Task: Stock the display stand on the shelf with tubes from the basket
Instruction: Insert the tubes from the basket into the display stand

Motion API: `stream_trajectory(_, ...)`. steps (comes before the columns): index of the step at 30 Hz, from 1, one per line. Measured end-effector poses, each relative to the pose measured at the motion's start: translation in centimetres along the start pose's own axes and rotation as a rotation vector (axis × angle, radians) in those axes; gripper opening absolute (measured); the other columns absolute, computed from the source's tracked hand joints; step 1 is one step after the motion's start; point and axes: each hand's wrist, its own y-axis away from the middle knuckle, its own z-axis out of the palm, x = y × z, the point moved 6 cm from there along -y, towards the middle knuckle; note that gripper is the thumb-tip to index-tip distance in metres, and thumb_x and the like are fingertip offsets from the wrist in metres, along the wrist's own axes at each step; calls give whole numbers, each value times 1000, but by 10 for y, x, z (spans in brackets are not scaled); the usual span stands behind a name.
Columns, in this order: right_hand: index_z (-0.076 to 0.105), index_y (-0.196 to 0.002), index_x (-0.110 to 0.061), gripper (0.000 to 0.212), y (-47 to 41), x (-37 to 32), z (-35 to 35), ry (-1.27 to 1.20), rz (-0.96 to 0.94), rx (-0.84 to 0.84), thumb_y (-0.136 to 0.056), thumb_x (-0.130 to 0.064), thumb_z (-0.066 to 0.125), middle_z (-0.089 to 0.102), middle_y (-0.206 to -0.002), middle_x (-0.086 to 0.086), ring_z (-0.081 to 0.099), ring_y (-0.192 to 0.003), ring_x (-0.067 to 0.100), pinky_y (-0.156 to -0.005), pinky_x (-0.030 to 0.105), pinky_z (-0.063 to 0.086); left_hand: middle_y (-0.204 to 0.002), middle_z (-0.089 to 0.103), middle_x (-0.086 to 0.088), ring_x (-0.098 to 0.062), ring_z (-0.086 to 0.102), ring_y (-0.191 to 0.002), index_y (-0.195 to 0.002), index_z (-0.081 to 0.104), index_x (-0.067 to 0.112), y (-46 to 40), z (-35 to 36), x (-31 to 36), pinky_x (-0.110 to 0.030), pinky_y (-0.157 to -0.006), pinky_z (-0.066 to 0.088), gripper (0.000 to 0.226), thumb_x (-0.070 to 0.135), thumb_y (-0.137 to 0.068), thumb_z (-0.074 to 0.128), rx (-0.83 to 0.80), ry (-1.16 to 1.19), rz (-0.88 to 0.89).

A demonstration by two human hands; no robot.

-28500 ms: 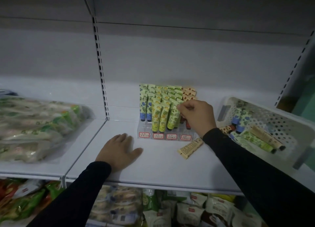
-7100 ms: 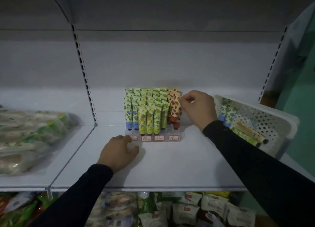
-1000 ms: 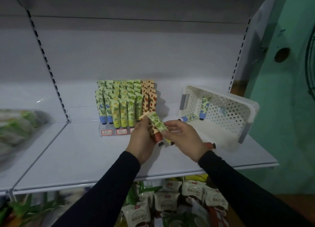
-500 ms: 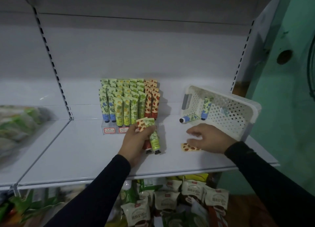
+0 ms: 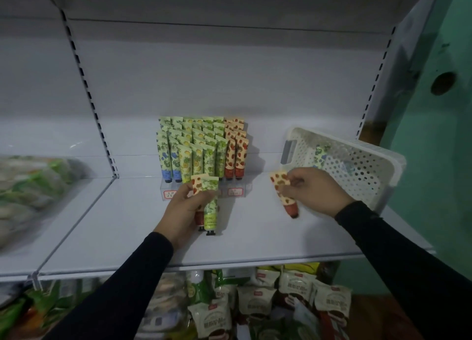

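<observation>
A clear display stand (image 5: 236, 191) on the white shelf (image 5: 255, 240) holds rows of upright tubes (image 5: 201, 148): blue-capped at left, green and yellow in the middle, red strawberry ones at right. My left hand (image 5: 184, 209) grips two tubes in front of the stand, a green one (image 5: 210, 217) and a red strawberry one behind it. My right hand (image 5: 314, 190) holds a red strawberry tube (image 5: 283, 191) just above the shelf, cap down. The white perforated basket (image 5: 370, 171) lies tipped at right with a blue-flowered tube (image 5: 320, 156) inside.
Bagged goods (image 5: 33, 186) lie on the shelf section at left. Packaged snacks (image 5: 255, 304) fill the shelf below. A green wall (image 5: 439, 135) stands close on the right, behind the basket.
My right hand has picked the red strawberry tube up off the shelf. My left hand still holds its two tubes in front of the stand.
</observation>
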Motion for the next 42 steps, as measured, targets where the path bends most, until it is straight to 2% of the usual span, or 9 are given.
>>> stream_trajectory(5,65,-85,-1,35,-26,-27,4,-140,-22,172,-83,-36,70,68,-84,15,63,-78,28,-70,36,50,-88,73,-6,-18,67,-70,-119,58,8,1,-6,-3,-31,-58,55,33,-3,-88,61,-6,26,10)
stream_trajectory(7,63,-82,2,39,-34,-33,9,-161,-25,222,-87,-37,67,67,-82,18,63,-77,29,-68,33,48,-88,72,-6,-19,66,-69,-121,58,8,1,-6,-4,-32,-57,55,35,-3,-88,61,-6,38,13)
stream_trajectory(10,64,-78,-1,39,-45,-40,17,-158,-55,270,-91,-37,61,69,-77,14,66,-76,27,-74,40,53,-88,72,-6,-19,66,-67,-123,57,5,1,-6,-3,-32,-57,55,37,-2,-87,62,-14,35,10)
stream_trajectory(15,62,-74,2,43,-51,-50,26,-117,-106,345,-93,-36,60,65,-73,19,59,-71,29,-61,33,41,-87,72,-6,-19,66,-67,-120,58,7,0,-5,-4,-32,-58,54,36,-3,-86,63,-29,54,-8)
stream_trajectory(19,64,-73,-1,38,-54,-51,33,-111,-119,336,-93,-33,61,66,-70,15,60,-70,27,-56,25,37,-87,72,-6,-20,66,-66,-113,60,11,0,-4,-4,-31,-55,53,31,-5,-86,62,-36,74,-15)
stream_trajectory(24,69,-81,-4,32,-55,-53,39,-51,-125,300,-93,-33,61,72,-79,8,66,-76,21,-71,33,51,-89,73,-6,-18,66,-66,-114,61,11,1,-3,-4,-32,-55,54,32,-6,-86,61,-44,86,-4)
stream_trajectory(35,72,-90,-6,23,-55,-63,30,-15,-141,426,-93,-25,58,72,-84,5,64,-81,15,-70,22,45,-89,72,-6,-18,66,-67,-120,59,7,-1,-6,-5,-33,-59,54,37,-5,-85,62,-33,76,-14)
stream_trajectory(39,71,-83,-4,32,-59,-64,31,12,-168,420,-96,-27,53,71,-79,9,65,-77,22,-74,36,51,-91,71,-7,-18,66,-67,-122,58,6,-1,-6,-5,-34,-59,55,39,-5,-85,63,-32,71,-21)
stream_trajectory(42,69,-76,-2,39,-63,-64,32,44,-187,420,-97,-29,51,70,-72,13,64,-70,27,-69,38,50,-94,72,-6,-17,67,-70,-122,59,7,-1,-6,-5,-34,-60,55,39,-5,-85,62,-37,69,-12)
